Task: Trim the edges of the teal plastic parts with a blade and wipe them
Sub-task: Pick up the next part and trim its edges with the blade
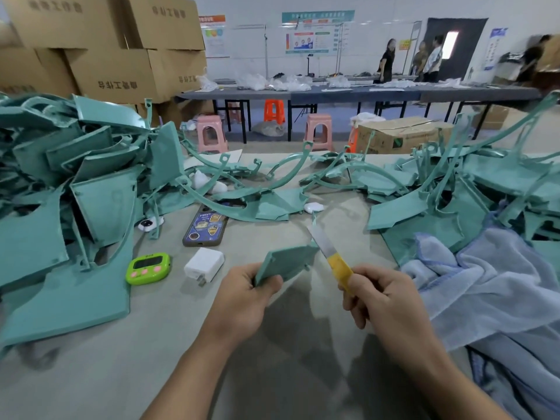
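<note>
L of bench [121, 374]: parts pile [75, 177]
R: towel [485, 283], partly on 2nd parts pile [424, 213]
Ctr: phone [206, 225]; charger [203, 265] before it; timer [148, 268] L of charger
Back L: boxes [121, 56]

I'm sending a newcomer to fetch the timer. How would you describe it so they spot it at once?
Find the big heap of teal parts on the left of the grey table. At its near edge, left of the white charger, lies the timer. It alone is bright green, with a dark screen and pink buttons.

Bare table [127, 353] lies near, hemmed by left teal heap [60, 183], right towel [500, 292], phone [205, 227] ahead.
</note>
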